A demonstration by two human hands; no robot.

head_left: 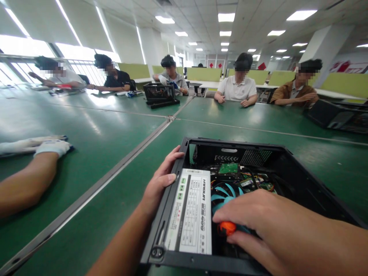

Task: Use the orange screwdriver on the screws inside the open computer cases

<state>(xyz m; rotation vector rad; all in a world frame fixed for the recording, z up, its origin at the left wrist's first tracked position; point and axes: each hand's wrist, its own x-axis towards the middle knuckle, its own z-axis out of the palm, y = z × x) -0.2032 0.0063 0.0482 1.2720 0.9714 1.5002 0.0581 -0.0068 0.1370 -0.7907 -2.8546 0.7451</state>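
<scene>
An open black computer case (169,191) lies in front of me on the green table. My left hand (161,176) grips its left edge, thumb on top and fingers against the outer side. Inside, along that edge, sits a power supply (192,214) with a white label. Beside it is a cooling fan (225,193) with light-blue blades, partly covered by my right hand (264,220). Between that hand's thumb and fingers is the orange handle of a screwdriver (227,228); its shaft is out of sight. Farther back in the case are a small green circuit board (229,168) and loose cables.
A co-worker's gloved hands (54,147) rest on the green table (115,134) at my left. Metal seams (115,172) cross the tabletop. Several people sit along the far side, with another black case (159,92) at back centre and one (339,117) at right.
</scene>
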